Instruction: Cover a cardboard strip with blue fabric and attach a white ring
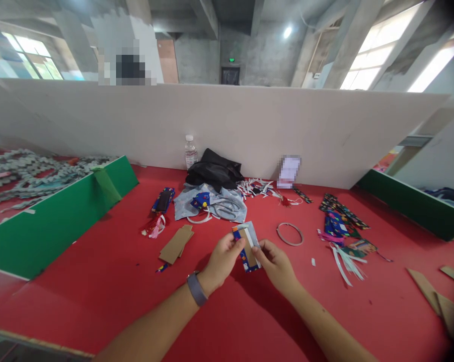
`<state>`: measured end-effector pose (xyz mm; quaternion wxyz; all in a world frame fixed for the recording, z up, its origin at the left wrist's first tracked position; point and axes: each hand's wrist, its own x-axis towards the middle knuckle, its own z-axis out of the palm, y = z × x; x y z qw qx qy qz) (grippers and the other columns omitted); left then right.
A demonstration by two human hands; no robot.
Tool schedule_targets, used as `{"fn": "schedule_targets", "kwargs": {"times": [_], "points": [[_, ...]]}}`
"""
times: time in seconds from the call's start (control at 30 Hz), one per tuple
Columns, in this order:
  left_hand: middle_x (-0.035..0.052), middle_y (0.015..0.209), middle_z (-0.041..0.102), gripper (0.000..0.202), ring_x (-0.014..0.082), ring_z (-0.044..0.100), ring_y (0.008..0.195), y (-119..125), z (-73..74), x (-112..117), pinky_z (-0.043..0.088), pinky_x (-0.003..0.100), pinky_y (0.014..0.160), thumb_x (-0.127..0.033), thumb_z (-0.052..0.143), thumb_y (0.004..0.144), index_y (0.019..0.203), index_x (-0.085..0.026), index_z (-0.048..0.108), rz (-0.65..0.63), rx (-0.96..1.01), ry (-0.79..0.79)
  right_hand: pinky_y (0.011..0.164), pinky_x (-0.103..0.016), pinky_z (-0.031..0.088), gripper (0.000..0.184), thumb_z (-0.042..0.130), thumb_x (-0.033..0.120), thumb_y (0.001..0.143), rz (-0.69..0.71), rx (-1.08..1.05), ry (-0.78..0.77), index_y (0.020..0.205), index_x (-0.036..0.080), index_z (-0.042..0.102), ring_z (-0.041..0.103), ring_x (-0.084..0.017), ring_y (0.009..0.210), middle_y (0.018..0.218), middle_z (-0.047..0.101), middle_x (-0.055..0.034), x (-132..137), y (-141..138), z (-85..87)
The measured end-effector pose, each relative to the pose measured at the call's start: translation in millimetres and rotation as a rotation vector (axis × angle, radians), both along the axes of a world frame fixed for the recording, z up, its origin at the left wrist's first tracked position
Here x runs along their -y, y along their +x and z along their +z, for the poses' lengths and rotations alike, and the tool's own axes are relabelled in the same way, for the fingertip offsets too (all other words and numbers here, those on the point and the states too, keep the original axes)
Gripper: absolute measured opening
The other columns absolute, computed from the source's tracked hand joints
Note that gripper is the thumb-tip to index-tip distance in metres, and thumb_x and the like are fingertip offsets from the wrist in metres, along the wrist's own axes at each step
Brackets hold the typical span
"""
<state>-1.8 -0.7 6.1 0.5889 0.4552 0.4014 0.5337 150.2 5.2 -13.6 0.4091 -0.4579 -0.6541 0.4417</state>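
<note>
Between my two hands is a small cardboard piece edged with blue patterned fabric [251, 251], held tilted above the red table. A white strip runs along it, and a greyish flap shows on its right side. My left hand [227, 256] pinches its left edge with the thumb on top. From the right, my right hand [274, 259] grips the other edge, thumb over the white strip. The fingers beneath are partly hidden. Left of my hands lie bare cardboard strips [176, 245] and a blue fabric scrap [162, 268]. To the right rests a roll of narrow tape [289, 234].
A grey cloth [181, 203] and black bag [215, 168] lie before a water bottle [190, 152]. Patterned fabrics [336, 223] and white strips [346, 264] sit right. Green dividers [61, 221] flank the red table [109, 281]; a white partition [227, 115] stands behind.
</note>
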Motion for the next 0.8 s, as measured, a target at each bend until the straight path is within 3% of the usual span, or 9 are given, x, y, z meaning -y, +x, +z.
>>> {"fn": "schedule_targets", "kwargs": {"times": [0.13,0.23,0.33,0.5,0.8], "points": [[0.0019,0.073,0.063,0.037,0.0153,0.058,0.066,-1,-3.4,1,0.044,0.024,0.061,-0.048,0.053,0.08,0.093,-0.013,0.059,0.016,-0.11,0.024,0.057,-0.025,0.043,0.028,0.045,0.044,0.086,-0.054,0.111,0.095,0.08,0.018,0.054,0.05,-0.014,0.06,0.066,0.056,-0.0007,1,0,4.4],[0.0019,0.073,0.064,0.037,0.0161,0.059,0.068,-2,-1.2,4,0.045,0.024,0.06,-0.047,0.051,0.082,0.095,-0.014,0.06,0.042,-0.16,0.059,0.064,-0.027,0.043,0.02,0.049,0.038,0.085,-0.199,0.18,0.29,0.084,0.019,0.055,0.051,-0.015,0.068,0.073,0.057,-0.0024,3,2,14.1],[0.0024,0.074,0.065,0.035,0.0164,0.06,0.068,0,3.5,9,0.045,0.023,0.059,-0.046,0.05,0.083,0.094,-0.015,0.061,0.044,-0.225,0.092,0.066,-0.026,0.042,0.014,0.049,0.031,0.085,-0.236,0.227,0.435,0.08,0.02,0.055,0.049,-0.015,0.068,0.072,0.056,-0.0013,9,4,25.9],[0.0017,0.071,0.065,0.03,0.015,0.058,0.063,6,9.4,19,0.041,0.021,0.054,-0.042,0.049,0.084,0.09,-0.016,0.062,0.035,-0.351,0.134,0.063,-0.026,0.041,0.012,0.049,0.028,0.085,-0.228,0.245,0.449,0.081,0.021,0.058,0.05,-0.014,0.067,0.073,0.057,-0.0011,19,3,37.7],[0.0015,0.062,0.062,0.025,0.0138,0.053,0.053,8,11.9,29,0.033,0.022,0.05,-0.038,0.049,0.084,0.077,-0.018,0.062,0.055,-0.568,0.244,0.061,-0.025,0.04,0.01,0.051,0.024,0.082,-0.256,0.251,0.423,0.077,0.022,0.06,0.049,-0.014,0.064,0.067,0.056,0.0004,21,4,43.6]]}}
